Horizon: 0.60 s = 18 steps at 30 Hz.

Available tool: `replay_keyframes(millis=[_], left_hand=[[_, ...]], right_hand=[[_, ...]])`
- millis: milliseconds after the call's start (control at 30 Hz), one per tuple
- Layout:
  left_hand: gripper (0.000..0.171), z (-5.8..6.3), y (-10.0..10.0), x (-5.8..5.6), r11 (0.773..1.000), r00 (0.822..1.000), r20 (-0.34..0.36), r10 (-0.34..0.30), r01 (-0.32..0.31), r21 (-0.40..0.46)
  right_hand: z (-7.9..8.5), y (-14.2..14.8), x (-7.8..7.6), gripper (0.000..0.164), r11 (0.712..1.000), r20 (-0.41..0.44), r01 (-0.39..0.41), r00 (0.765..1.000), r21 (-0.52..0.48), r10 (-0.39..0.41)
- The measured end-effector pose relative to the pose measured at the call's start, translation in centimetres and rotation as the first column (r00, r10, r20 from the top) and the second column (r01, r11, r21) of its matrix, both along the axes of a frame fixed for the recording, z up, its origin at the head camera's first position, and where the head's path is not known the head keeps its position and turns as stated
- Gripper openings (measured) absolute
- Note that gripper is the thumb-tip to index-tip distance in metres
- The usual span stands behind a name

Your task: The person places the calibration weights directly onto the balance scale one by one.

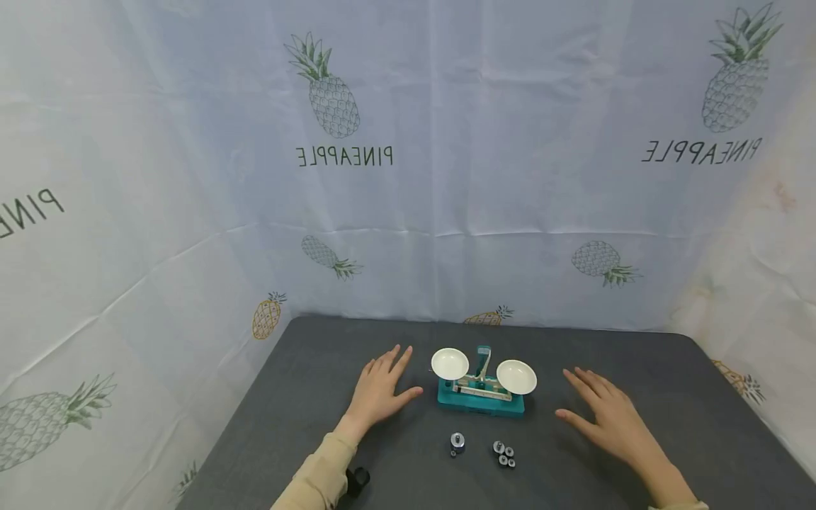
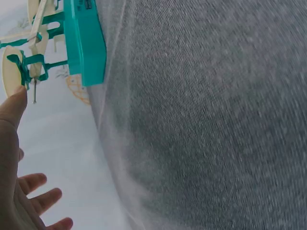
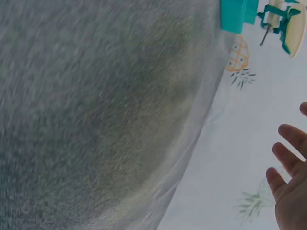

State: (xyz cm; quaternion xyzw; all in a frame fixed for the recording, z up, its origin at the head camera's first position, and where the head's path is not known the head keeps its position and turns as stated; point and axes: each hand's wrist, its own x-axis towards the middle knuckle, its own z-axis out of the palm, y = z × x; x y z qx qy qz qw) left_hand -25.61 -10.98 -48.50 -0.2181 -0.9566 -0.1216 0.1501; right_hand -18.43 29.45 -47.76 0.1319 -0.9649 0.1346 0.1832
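A balance scale with a teal base (image 1: 481,404) stands on the dark grey table, bearing a white left pan (image 1: 450,363) and a white right pan (image 1: 516,377). The right pan sits a little lower in the head view. My left hand (image 1: 376,389) is held beside the scale's left side, fingers spread, holding nothing. To the right of the scale, my right hand (image 1: 604,416) has its fingers extended and thumb apart, also holding nothing. In front of the scale are a larger metal weight (image 1: 457,440) with a tiny one by it, and a cluster of small weights (image 1: 503,453).
A black object (image 1: 358,480) lies by my left forearm, partly hidden by the sleeve. The grey table (image 1: 637,354) ends at a pale cloth (image 1: 535,177) printed with pineapples, hanging behind and at both sides.
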Motion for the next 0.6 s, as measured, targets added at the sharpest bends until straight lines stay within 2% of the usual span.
replay_keyframes(millis=[167,267,433,600], left_hand=[[0.072,-0.4,0.6,0.1,0.999,1.0,-0.016,-0.014,0.015,0.05],[0.07,-0.7,1.0,0.3,0.991,1.0,0.005,-0.03,0.029,0.131],[0.068,-0.9,1.5,0.6,0.943,0.988,0.12,-0.102,0.057,0.328],[0.067,-1.4,2.1,0.5,0.897,0.96,0.226,-0.166,0.051,0.44]], right_hand=[[0.6,-1.0,0.5,0.067,0.998,-0.017,-0.023,1.0,-0.06,0.022],[0.7,-1.8,0.8,0.064,0.994,-0.014,-0.042,0.999,-0.099,0.041],[0.5,-2.9,1.2,0.059,0.987,-0.019,-0.072,0.997,-0.145,0.07],[0.2,-3.9,1.5,0.056,0.982,-0.028,-0.088,0.996,-0.169,0.084]])
